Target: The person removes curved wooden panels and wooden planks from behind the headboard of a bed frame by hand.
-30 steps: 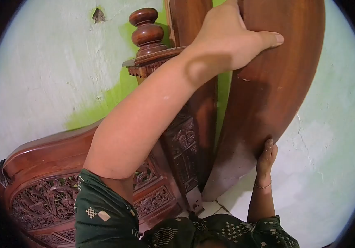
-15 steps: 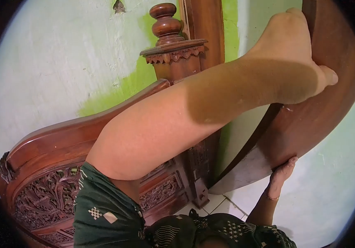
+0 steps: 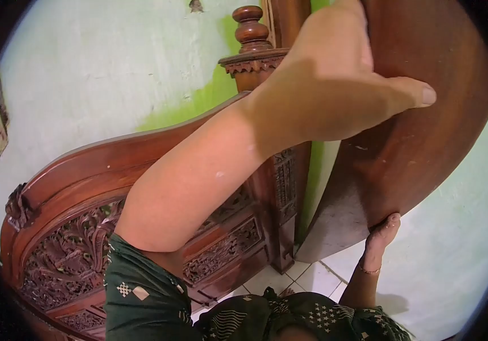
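A long, curved, dark-brown wooden board (image 3: 409,153) stands tilted at the right, its lower end close to the tiled floor. My left hand (image 3: 338,85) reaches across from the left and grips the board's left edge. Its thumb lies against the broad face, while the other fingers are mostly hidden behind the edge. Lower down, my right hand (image 3: 382,236) holds the board's lower right edge, with part of the hand visible and the other fingertips out of sight.
A carved wooden bed headboard (image 3: 102,153) stands against the green-and-white wall (image 3: 113,74) at the left. Its turned corner post (image 3: 251,34) rises close behind my left forearm. White floor tiles (image 3: 318,278) show below.
The board and my left hand now appear farther left and larger in view, with the hand nearer to me. More of the headboard shows. Both hands keep their hold.
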A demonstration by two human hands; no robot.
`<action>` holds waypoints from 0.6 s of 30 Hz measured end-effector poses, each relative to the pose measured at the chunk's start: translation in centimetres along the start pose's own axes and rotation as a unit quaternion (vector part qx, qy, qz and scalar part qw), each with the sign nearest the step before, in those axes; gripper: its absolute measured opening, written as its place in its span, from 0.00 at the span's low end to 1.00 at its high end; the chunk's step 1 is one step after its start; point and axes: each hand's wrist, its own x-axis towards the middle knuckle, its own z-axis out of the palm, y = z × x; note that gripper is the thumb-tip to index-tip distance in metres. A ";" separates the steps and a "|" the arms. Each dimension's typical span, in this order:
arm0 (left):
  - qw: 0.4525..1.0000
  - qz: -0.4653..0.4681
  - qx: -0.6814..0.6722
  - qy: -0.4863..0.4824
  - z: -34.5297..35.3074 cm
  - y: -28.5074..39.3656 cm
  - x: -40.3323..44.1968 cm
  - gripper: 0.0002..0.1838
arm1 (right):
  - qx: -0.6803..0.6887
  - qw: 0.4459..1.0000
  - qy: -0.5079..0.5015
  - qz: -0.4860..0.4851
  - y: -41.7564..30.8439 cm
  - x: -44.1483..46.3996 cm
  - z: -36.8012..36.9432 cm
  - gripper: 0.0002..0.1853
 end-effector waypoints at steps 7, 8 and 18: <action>0.999 0.011 0.008 0.050 -1.7 3.9 -3.3 0.28 | 0.024 0.998 -0.056 0.007 -2.3 -1.4 2.3 0.44; 0.998 0.009 0.010 0.064 -1.8 4.4 -3.8 0.28 | 0.022 0.996 -0.084 0.013 -2.3 -1.3 2.1 0.43; 0.934 -0.100 0.141 0.313 -0.3 12.7 -10.9 0.31 | 0.088 0.942 -0.322 0.035 -5.0 -2.6 3.1 0.38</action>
